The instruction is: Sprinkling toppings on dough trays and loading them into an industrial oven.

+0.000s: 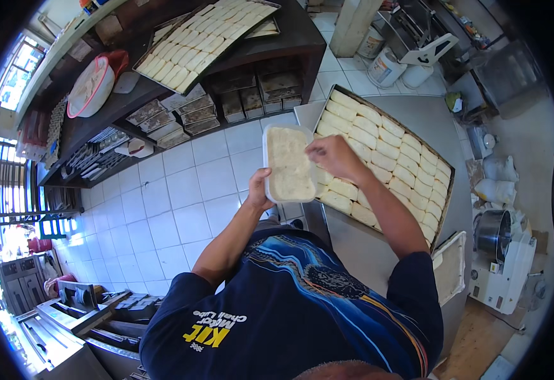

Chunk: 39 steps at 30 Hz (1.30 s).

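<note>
My left hand [259,189] grips a translucent plastic container [289,161] filled with a pale beige, powdery-looking contents. My right hand [331,155] is just at the container's right edge, fingertips drawn together; what they hold, if anything, is too small to tell. Beneath and to the right lies a large metal tray [435,222] packed with rows of oblong pale dough pieces [403,164], resting on a steel-topped worktable [353,247].
Loaded trays [207,41] and a white bowl [89,88] sit on a dark bench at upper left, over stacked tins [239,101]. Buckets [384,68] stand beside a pillar. A mixer [502,253] and a pale rectangular tub [448,269] are on the right. Tiled floor [169,190] runs leftward.
</note>
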Each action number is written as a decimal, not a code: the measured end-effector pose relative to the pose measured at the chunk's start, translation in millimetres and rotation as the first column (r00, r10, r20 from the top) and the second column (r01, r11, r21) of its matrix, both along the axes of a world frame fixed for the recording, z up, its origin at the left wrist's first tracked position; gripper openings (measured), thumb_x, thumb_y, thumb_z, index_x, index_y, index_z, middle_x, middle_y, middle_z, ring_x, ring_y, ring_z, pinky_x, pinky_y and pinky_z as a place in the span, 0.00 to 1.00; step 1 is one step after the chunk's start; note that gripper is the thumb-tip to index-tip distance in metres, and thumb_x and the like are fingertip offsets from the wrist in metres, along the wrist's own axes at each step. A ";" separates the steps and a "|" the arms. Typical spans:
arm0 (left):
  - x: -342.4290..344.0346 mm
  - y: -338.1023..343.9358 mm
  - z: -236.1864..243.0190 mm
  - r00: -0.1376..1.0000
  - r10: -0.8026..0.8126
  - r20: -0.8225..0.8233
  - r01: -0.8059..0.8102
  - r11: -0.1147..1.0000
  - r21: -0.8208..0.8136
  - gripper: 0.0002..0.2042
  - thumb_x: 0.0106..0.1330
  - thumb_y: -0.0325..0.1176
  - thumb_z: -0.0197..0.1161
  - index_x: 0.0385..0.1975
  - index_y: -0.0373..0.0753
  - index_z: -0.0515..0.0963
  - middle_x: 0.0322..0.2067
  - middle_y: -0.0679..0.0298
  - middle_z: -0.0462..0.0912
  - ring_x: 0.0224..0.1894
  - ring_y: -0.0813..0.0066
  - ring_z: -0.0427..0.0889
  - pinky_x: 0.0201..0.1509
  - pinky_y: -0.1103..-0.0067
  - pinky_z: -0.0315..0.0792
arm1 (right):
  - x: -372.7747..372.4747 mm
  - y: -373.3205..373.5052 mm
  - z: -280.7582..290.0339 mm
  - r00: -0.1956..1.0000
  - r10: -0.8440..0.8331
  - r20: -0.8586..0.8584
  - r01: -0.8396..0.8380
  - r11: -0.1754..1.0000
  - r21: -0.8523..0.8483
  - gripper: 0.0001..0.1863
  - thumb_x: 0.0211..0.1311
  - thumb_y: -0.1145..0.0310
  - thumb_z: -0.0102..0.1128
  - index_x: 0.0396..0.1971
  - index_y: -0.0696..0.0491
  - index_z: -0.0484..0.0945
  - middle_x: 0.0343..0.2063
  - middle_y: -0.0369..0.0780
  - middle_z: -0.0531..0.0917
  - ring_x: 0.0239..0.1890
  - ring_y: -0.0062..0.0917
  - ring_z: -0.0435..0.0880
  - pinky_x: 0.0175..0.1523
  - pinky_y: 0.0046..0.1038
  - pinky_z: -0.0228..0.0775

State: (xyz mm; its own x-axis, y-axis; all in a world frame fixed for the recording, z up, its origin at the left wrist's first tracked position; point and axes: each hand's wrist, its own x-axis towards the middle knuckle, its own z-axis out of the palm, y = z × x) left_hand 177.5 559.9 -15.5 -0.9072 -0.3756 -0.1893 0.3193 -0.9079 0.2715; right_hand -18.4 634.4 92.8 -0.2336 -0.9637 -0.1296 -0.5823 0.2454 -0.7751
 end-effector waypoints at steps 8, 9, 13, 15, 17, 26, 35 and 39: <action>-32.8 8.1 1.1 0.999 -0.043 0.008 0.043 0.999 -0.031 0.32 0.52 0.41 0.51 0.57 0.31 0.58 0.49 0.47 0.70 0.44 0.55 0.74 0.48 0.69 0.70 | 26.2 20.9 -26.4 0.928 0.082 -0.364 -0.123 0.988 -0.091 0.11 0.40 0.76 0.58 0.29 0.59 0.79 0.25 0.45 0.81 0.27 0.38 0.78 0.38 0.31 0.70; -34.5 8.1 0.4 0.999 -0.039 0.022 0.040 0.999 -0.036 0.32 0.52 0.41 0.51 0.57 0.31 0.58 0.49 0.47 0.70 0.44 0.55 0.74 0.48 0.69 0.70 | 20.9 20.6 -26.6 0.933 0.122 -0.339 -0.141 0.990 -0.031 0.11 0.39 0.77 0.58 0.29 0.59 0.79 0.25 0.45 0.81 0.28 0.38 0.79 0.38 0.31 0.70; -35.1 6.7 3.1 0.999 -0.013 0.046 0.015 0.999 -0.037 0.32 0.52 0.41 0.51 0.57 0.31 0.58 0.49 0.47 0.69 0.44 0.55 0.74 0.48 0.69 0.69 | -5.4 15.3 -0.6 0.976 0.109 -0.190 -0.103 0.994 0.041 0.10 0.37 0.78 0.58 0.25 0.58 0.80 0.25 0.45 0.81 0.26 0.36 0.79 0.37 0.30 0.70; -33.4 7.0 5.5 0.999 0.009 0.053 -0.007 0.999 -0.033 0.32 0.52 0.41 0.52 0.57 0.31 0.58 0.50 0.47 0.69 0.45 0.55 0.74 0.48 0.68 0.69 | -24.2 9.2 14.3 0.981 0.004 -0.196 0.012 0.997 0.081 0.08 0.37 0.77 0.59 0.23 0.58 0.80 0.19 0.43 0.79 0.20 0.31 0.76 0.33 0.28 0.69; -23.3 5.6 -0.1 0.998 0.020 0.058 -0.018 0.999 -0.043 0.32 0.52 0.41 0.52 0.57 0.31 0.58 0.50 0.47 0.69 0.45 0.54 0.74 0.49 0.68 0.69 | -44.5 -0.4 14.8 0.967 -0.084 -0.242 0.095 0.995 0.031 0.07 0.37 0.77 0.59 0.22 0.58 0.80 0.16 0.41 0.78 0.18 0.28 0.74 0.31 0.26 0.68; 55.8 3.2 -7.3 0.994 0.106 -0.035 -0.106 0.994 0.008 0.31 0.52 0.41 0.52 0.56 0.33 0.61 0.50 0.47 0.71 0.46 0.53 0.74 0.49 0.66 0.70 | -91.9 -22.5 -16.0 0.888 -0.114 -0.445 0.104 0.993 -0.047 0.07 0.39 0.77 0.58 0.23 0.59 0.80 0.19 0.43 0.80 0.20 0.31 0.76 0.32 0.28 0.68; 90.9 13.2 -6.3 0.968 0.242 -0.071 -0.239 0.970 0.043 0.28 0.53 0.42 0.52 0.55 0.35 0.64 0.49 0.50 0.72 0.45 0.56 0.75 0.46 0.67 0.71 | -66.0 -1.4 -10.4 0.908 -0.073 -0.413 0.095 0.995 0.033 0.08 0.44 0.78 0.54 0.24 0.60 0.81 0.21 0.45 0.81 0.25 0.37 0.79 0.36 0.31 0.70; 93.7 19.2 -4.8 0.965 0.256 -0.051 -0.254 0.966 0.048 0.28 0.53 0.41 0.52 0.54 0.35 0.64 0.48 0.50 0.73 0.45 0.56 0.75 0.46 0.67 0.71 | -50.6 5.2 -18.7 0.938 -0.032 -0.346 0.044 0.999 0.027 0.08 0.45 0.78 0.54 0.26 0.60 0.81 0.22 0.46 0.81 0.26 0.38 0.79 0.37 0.31 0.70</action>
